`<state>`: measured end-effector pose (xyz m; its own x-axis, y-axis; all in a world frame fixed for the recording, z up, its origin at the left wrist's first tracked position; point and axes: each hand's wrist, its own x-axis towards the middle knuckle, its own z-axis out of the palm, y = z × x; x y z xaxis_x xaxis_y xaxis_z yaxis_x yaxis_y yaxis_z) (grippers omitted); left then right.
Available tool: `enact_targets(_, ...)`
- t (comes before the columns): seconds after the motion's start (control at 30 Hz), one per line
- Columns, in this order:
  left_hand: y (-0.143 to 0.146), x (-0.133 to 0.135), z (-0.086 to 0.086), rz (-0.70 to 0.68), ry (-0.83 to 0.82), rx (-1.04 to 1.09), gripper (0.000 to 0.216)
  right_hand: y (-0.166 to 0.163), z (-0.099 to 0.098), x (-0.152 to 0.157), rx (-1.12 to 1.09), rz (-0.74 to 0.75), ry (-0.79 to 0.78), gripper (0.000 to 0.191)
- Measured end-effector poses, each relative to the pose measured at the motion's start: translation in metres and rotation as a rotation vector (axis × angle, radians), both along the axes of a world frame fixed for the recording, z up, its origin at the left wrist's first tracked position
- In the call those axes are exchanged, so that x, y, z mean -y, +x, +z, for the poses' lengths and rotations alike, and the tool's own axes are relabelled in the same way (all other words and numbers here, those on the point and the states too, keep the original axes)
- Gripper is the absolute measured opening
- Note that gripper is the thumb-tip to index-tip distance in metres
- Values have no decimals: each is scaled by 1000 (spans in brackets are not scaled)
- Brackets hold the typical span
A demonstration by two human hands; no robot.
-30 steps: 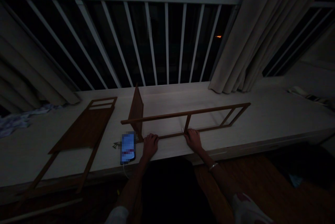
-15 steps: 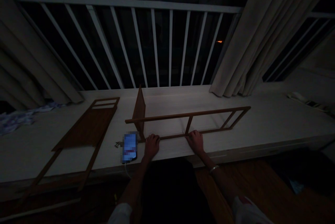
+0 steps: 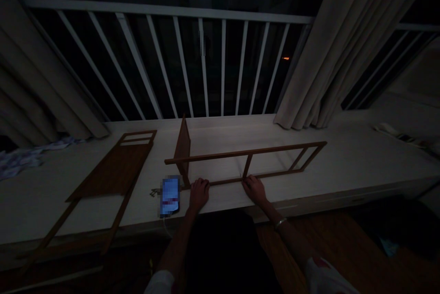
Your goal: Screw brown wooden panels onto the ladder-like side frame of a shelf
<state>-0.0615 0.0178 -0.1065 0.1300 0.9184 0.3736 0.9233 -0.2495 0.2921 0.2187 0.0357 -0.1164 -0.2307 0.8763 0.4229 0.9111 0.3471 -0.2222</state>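
A brown wooden frame lies on its long side on the pale ledge, with crossbars between its two rails. An upright wooden panel stands at its left end. My left hand is closed over the near rail, just right of the panel. My right hand has its fingers pinched where the middle crossbar meets that rail. A thin, pale rod shows by its fingertips; darkness hides what exactly the fingers hold. Left of my left hand lies a lit phone with a cable.
A second wooden frame with a solid panel lies to the left, its legs jutting past the front edge of the ledge. Small metal pieces are beside the phone. White railing and curtains border the dark window.
The view has tilted slightly, so the scene sits a little lower. Both hands stay at the same places on the frame, with barely any visible movement.
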Motion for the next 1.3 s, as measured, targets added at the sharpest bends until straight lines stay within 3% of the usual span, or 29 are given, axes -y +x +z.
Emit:
enact_targets(0.33,2,-1,-2,0,16,-27,23,4,-6,0,76,18,-58,21)
enact_targets(0.8,6,-3,-3,9,2,-42,23,37,-9,37,176,221,-100,15)
enact_targets(1.1,7,-2,0,4,-2,-44,22,12,8,36,251,351,-134,15)
enact_targets(1.3,6,-1,-1,9,0,-37,22,-12,18,29,293,276,-181,13)
